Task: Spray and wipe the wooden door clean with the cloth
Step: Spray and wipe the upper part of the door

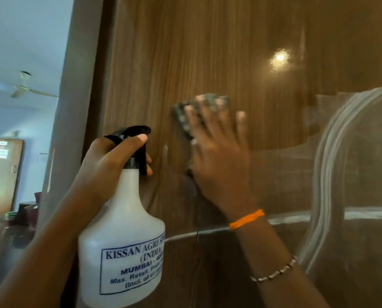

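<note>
The brown wooden door [230, 52] fills most of the view, close in front of me. My right hand [219, 156] lies flat against it with fingers spread and straight, pressing a grey cloth [181, 116] onto the wood; only the cloth's upper and left edges show past the fingers. My left hand [110, 165] grips the neck of a white spray bottle [123, 241] with a black trigger head, thumb on top, nozzle near the door. Pale curved wipe streaks [327, 174] and a drip mark the door's right and lower part.
The door's left edge and grey frame [74, 107] run down the left side. Beyond the frame lies a room with a ceiling fan [25, 85], another wooden door [1, 174] and dark furniture low down. A lamp glare [280, 57] shines on the door.
</note>
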Demonstrator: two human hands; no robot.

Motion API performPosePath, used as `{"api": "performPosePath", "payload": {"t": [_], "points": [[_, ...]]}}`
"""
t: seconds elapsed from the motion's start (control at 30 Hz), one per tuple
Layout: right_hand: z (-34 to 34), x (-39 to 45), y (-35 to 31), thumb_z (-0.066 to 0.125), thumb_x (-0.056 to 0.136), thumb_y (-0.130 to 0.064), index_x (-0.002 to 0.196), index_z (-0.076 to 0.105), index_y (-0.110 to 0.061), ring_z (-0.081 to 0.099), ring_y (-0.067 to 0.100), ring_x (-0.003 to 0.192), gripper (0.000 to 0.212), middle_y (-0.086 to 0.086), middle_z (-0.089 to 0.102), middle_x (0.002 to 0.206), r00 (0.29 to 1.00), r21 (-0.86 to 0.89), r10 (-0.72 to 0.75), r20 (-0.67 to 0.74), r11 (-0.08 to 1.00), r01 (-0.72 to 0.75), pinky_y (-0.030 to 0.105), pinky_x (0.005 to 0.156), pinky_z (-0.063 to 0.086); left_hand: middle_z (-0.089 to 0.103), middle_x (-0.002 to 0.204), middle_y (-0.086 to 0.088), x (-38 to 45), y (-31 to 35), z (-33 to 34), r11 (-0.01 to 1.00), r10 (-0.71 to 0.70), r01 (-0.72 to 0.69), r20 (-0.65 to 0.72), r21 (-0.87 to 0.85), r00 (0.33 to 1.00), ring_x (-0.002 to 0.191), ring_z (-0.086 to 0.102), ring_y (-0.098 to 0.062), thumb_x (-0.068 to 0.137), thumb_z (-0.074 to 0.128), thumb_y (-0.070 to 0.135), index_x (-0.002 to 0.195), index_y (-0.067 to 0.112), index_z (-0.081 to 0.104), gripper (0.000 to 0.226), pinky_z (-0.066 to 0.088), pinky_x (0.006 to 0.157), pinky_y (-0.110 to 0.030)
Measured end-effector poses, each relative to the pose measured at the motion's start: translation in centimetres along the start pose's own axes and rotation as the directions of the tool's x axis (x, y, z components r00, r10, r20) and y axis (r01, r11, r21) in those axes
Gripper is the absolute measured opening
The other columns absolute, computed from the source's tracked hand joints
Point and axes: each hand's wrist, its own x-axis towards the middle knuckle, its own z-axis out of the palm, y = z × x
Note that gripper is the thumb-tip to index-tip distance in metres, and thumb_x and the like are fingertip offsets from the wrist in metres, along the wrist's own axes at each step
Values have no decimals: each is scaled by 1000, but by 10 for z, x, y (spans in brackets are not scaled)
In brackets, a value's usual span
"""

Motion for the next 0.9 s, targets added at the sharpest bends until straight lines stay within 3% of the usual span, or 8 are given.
{"api": "performPosePath", "payload": {"t": [0.13,0.27,0.33,0.4,0.57,0.7,0.9], "points": [[-18,-30,37,29,98,-26,151,25,-19,6,29,148,54,4,17,160,956,4,287,-64,958,-288,50,118,0,69,68,-18,-8,-5,-11,1000,7,-7,10,9,1000,66,68,-27,72,58,53,68,7,69,48,51,74,-35],[-11,-32,17,35,97,-22,151,26,-12,10,33,147,56,10,19,159,921,14,365,-133,930,-367,48,119,10,70,72,-16,-16,-10,-26,1000,-5,5,-12,11,1000,70,69,-31,75,57,52,75,12,70,42,56,72,-35],[0,-23,-7,34,97,-24,151,26,-12,10,34,146,56,11,18,159,947,1,297,-122,954,-299,47,119,8,70,72,-17,-20,-12,-34,999,-22,23,-30,49,999,70,69,-33,73,56,55,79,7,69,50,55,72,-40],[13,-14,-36,36,95,-23,150,30,-11,13,35,146,56,12,22,157,979,45,177,-100,984,-173,45,119,8,71,70,-15,-24,-14,-42,996,-50,55,-65,72,997,66,69,-29,70,56,57,75,9,70,51,53,68,-37],[38,18,-85,41,89,-17,143,43,-10,28,33,142,55,10,36,152,995,105,-94,-45,990,98,46,116,20,71,67,-11,-43,-24,-59,987,-87,103,-138,119,987,67,67,-33,69,57,59,69,14,71,47,52,72,-39],[41,34,-89,40,89,-17,143,44,-14,27,29,143,54,7,37,152,965,99,-260,40,962,255,43,116,17,71,65,-10,-52,-23,-70,986,-80,103,-167,131,983,65,68,-26,72,59,54,69,9,71,47,51,69,-32],[41,-11,-90,40,87,-19,140,48,-14,34,33,139,54,9,42,148,844,115,-530,86,847,519,45,114,19,71,67,-10,-59,-17,-75,995,-50,64,-164,81,985,68,69,-28,76,55,52,69,14,72,42,53,77,-41]]}}
